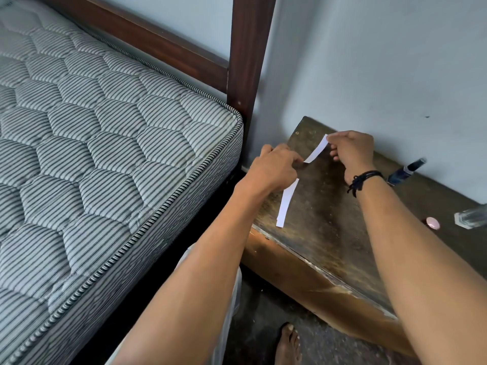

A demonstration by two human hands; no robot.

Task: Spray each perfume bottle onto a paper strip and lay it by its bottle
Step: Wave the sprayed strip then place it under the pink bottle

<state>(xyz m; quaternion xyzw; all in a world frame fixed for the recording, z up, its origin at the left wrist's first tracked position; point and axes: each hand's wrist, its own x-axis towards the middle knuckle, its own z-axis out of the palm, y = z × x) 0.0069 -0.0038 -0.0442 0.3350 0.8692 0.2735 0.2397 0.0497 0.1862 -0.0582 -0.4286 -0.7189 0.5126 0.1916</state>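
Right hand (350, 151) and left hand (274, 167) draw out one paper strip (315, 151): the task looks barely begun.
Each hand pinches one end of the strip above the worn table (329, 219), the right at the upper end and the left at the lower. The spare strips (286, 204) trail from under the left hand toward the table's near edge. The blue bottle (407, 171) by the wall and the clear bottle (471, 218) at the right edge are untouched, with a pink cap (433, 223) between them. No strip lies beside either bottle, so spraying and laying appear still to come for both.
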